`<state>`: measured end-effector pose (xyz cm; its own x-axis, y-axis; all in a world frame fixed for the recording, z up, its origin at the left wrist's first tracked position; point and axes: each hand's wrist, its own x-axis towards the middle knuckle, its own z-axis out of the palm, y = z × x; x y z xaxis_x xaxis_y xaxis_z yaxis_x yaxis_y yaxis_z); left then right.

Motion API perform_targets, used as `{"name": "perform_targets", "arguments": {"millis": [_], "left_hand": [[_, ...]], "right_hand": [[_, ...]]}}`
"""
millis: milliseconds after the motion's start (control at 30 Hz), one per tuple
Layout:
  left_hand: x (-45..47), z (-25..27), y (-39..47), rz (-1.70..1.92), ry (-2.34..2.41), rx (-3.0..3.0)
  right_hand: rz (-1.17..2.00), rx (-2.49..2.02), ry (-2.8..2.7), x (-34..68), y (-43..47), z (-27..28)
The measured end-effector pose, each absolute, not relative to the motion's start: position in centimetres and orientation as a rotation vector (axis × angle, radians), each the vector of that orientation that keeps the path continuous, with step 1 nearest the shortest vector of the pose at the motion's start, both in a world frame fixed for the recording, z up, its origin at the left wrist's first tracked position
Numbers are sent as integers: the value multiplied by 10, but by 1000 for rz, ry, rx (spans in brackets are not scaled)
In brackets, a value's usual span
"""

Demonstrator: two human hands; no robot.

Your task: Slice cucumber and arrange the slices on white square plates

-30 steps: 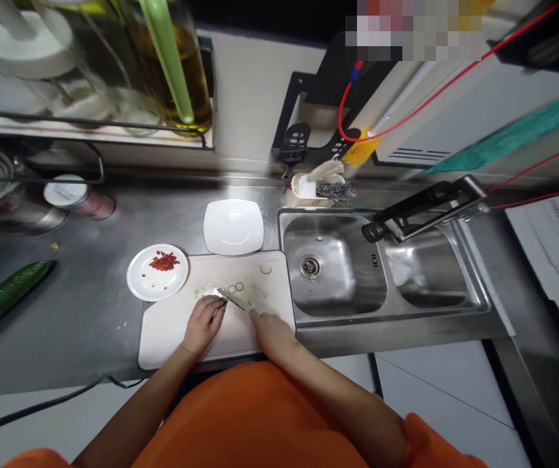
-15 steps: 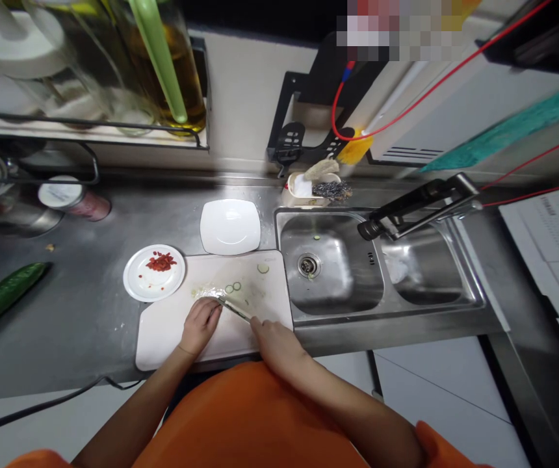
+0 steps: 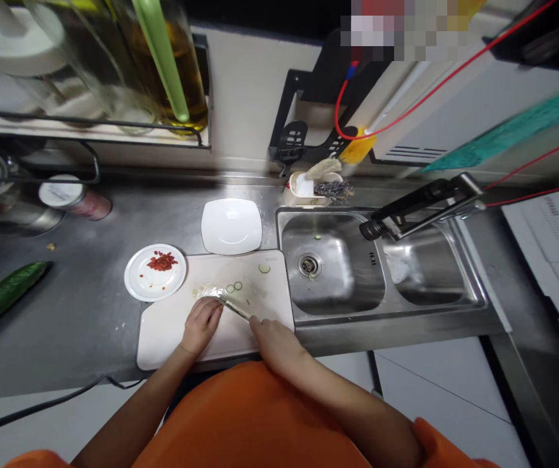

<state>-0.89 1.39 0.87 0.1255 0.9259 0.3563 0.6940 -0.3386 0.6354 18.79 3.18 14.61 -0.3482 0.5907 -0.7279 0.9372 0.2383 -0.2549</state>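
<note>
My right hand point(image 3: 274, 339) is wrapped round the handle of a knife point(image 3: 235, 309). The blade points left, with its tip beside the fingers of my left hand point(image 3: 202, 323). Those fingers are curled and pressed down on a white cutting board point(image 3: 172, 331); whatever lies under them is hidden. Just beyond the fingertips is a wet, shiny patch of pale green bits point(image 3: 206, 290). Thin cucumber slices point(image 3: 234, 287) lie right of that patch, and a larger slice point(image 3: 264, 268) is near the board's far right corner.
A round plate point(image 3: 136, 286) with chopped red pieces point(image 3: 162, 261) overlaps the board's left corner. Behind the board stands a white square plate point(image 3: 231, 224). A whole cucumber point(image 3: 6, 296) lies far left. To the right is a double sink point(image 3: 333, 312) with a black faucet point(image 3: 416, 207).
The view has shifted very slightly. Both hands and the knife keep nearly the same position on the board.
</note>
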Motion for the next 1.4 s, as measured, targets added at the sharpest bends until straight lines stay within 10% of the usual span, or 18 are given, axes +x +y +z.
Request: {"name": "perform_targets", "arguments": {"millis": [1400], "left_hand": [[-11,6,13,1013,1564,2087]], "right_hand": [[-866,1408,2067,188,27,145]]}}
